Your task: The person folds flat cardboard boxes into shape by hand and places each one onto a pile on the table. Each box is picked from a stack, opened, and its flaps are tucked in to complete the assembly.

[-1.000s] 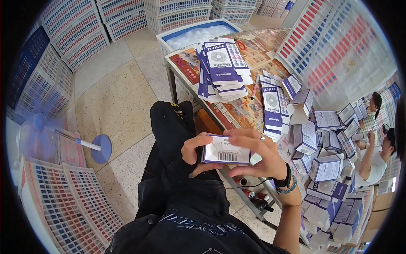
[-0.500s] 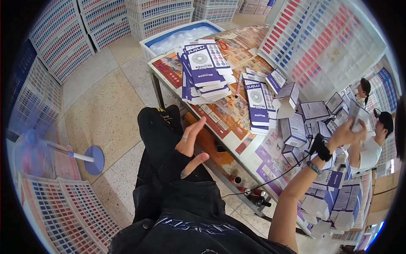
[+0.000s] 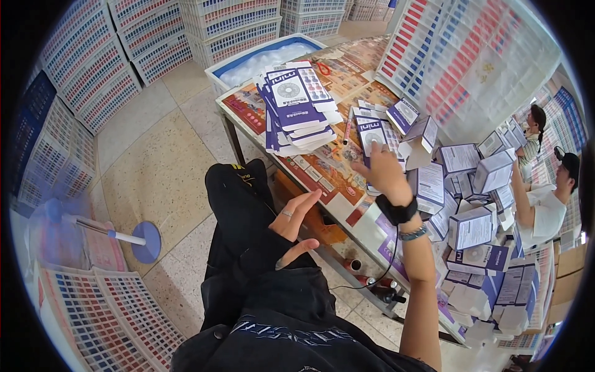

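Observation:
My right hand point(image 3: 387, 172), with a dark band and bracelet at the wrist, reaches over the small stack of flat purple-and-white cartons point(image 3: 365, 126). Its fingertips are at the top carton, thumb and fingers apart; whether they touch it I cannot tell. Above my lap, near the table edge, my left hand point(image 3: 296, 224) is open and holds nothing. A taller stack of flat cartons point(image 3: 290, 93) lies on the table's left part. Folded-up boxes point(image 3: 432, 183) are heaped right of my right hand, several tilted against each other.
The patterned table point(image 3: 316, 175) also bears a pen point(image 3: 348, 129) and red scissors point(image 3: 323, 67). A large crate with a plastic cover point(image 3: 446, 74) stands behind. Two people sit at the right, one in a white shirt point(image 3: 548, 214). A fan point(image 3: 145, 242) and stacked crates point(image 3: 93, 68) line the left.
My right hand has come back from the box heap, where it held a box, to the flat cartons. That box is out of the hand. My left hand moved slightly right and down.

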Demonstrator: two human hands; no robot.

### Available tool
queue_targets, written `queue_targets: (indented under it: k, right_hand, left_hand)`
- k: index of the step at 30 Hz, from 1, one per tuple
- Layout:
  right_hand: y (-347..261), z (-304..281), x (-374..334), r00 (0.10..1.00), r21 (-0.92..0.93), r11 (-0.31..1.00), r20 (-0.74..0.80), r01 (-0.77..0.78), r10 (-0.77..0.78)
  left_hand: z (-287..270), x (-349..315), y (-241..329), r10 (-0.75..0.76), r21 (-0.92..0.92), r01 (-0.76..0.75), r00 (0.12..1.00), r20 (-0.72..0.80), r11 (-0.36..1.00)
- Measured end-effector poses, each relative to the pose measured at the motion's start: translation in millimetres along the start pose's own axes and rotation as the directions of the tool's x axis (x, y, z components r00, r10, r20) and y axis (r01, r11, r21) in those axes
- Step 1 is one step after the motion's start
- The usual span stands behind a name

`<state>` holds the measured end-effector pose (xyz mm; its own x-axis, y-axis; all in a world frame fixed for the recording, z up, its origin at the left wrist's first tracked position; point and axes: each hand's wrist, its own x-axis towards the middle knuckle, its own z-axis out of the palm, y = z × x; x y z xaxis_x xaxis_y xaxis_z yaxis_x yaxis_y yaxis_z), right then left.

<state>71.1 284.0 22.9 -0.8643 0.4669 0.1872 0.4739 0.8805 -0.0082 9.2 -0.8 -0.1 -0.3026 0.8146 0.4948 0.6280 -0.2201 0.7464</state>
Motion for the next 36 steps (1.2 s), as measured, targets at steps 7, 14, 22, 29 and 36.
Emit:
queue_targets:
  k: [7,14,22,29,36]
  right_hand:
    - [11.9,18.6,4.5,0.997,-0.07,0.996,-0.057,-0.052,0.048]
    - [-56.8,-103.0,-62.9,0.962,0.11,0.986,-0.256,0.129,-0.098]
    - [-116.3,-114.9,-127.7,0.725,0.552,0.573,-0.085,0.605,-0.684]
    - [-112.2,-110.0,-105.8,0.878,0.421,0.773,-0.3,0.474,-0.374]
    - [-105.1,-94.1,-95.2,0.937,0.975,0.004,-0.215,0.224,-0.276]
  left_hand:
    - [-2.9,-3.0,-5.6,-0.03,0.006,0.03,0.999,-0.013,1.0]
    - [-0.5,-0.2,5.8,-0.361,-0.646,0.293,0.932,0.03,0.705]
    - [47.2,-3.4,-23.9,0.219,-0.941,-0.311,0.935,-0.278,0.135]
    - [40.4,25.2,14.2,0.289,-0.884,-0.4,0.9,-0.327,0.243]
    - [3.4,-14.0,17.7,-0.047,-0.78,0.001,0.998,-0.037,0.626]
